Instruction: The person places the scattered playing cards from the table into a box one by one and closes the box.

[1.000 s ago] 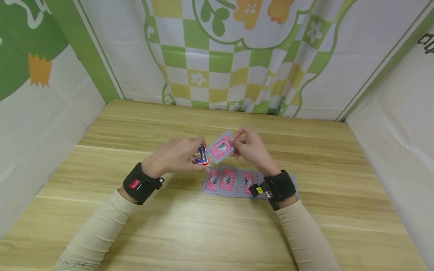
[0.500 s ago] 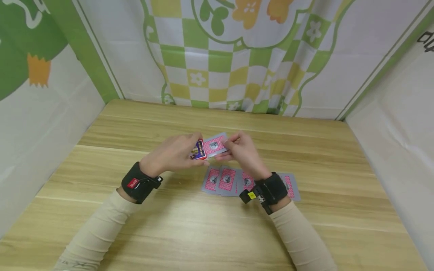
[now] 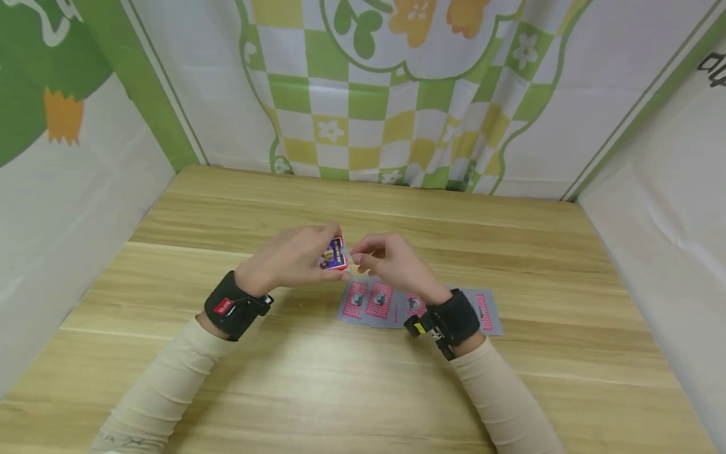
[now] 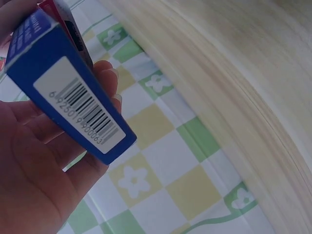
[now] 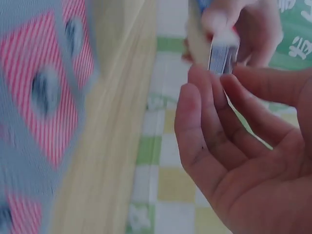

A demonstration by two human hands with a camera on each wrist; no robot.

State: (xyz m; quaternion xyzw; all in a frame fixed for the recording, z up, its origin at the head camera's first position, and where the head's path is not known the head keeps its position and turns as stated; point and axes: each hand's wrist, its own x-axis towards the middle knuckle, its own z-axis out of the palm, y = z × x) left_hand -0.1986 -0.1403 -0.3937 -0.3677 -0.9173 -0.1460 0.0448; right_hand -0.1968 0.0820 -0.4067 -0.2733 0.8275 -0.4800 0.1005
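My left hand (image 3: 289, 255) grips a playing-card box (image 3: 333, 254), its front dark blue with red edges. In the left wrist view the blue side of the card box (image 4: 80, 100) shows a barcode, with fingers along both sides. My right hand (image 3: 403, 265) is at the box's right end, fingers bent and the thumb and index fingertips close together. Seen from the right wrist, those fingertips (image 5: 229, 80) are at the box's pale end; whether they pinch anything is unclear. Below the hands lies a row of overlapping playing cards (image 3: 378, 299), red-patterned backs up, partly hidden by the right wrist.
The wooden table (image 3: 317, 378) runs back to a green, yellow and white checked curtain (image 3: 363, 113). White cloth walls (image 3: 675, 208) stand on both sides. Each wrist wears a black strap (image 3: 229, 309) with a camera.
The card pinched in my right hand has gone leftward into the box and is no longer visible outside it. My right hand has moved left to the box's end. The left hand keeps its hold.
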